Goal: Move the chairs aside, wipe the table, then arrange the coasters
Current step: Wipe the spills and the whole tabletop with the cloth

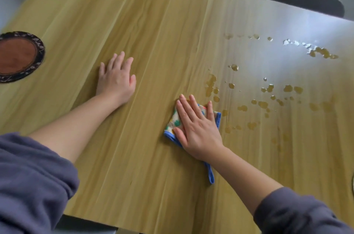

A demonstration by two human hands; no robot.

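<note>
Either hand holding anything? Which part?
Nothing gripped. Right hand presses flat on the middle of the blue-edged patterned cloth; left hand rests flat on the wooden table.

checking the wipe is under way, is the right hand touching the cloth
Touching. The head view shows the right hand lying flat on the cloth, straight fingers spread across it, pressing it onto the table.

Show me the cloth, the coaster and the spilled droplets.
cloth [172, 121], head view, patterned part near its left edge.
coaster [18, 57], head view, its brown centre.
spilled droplets [210, 83], head view, the long puddle nearest the cloth.
</note>
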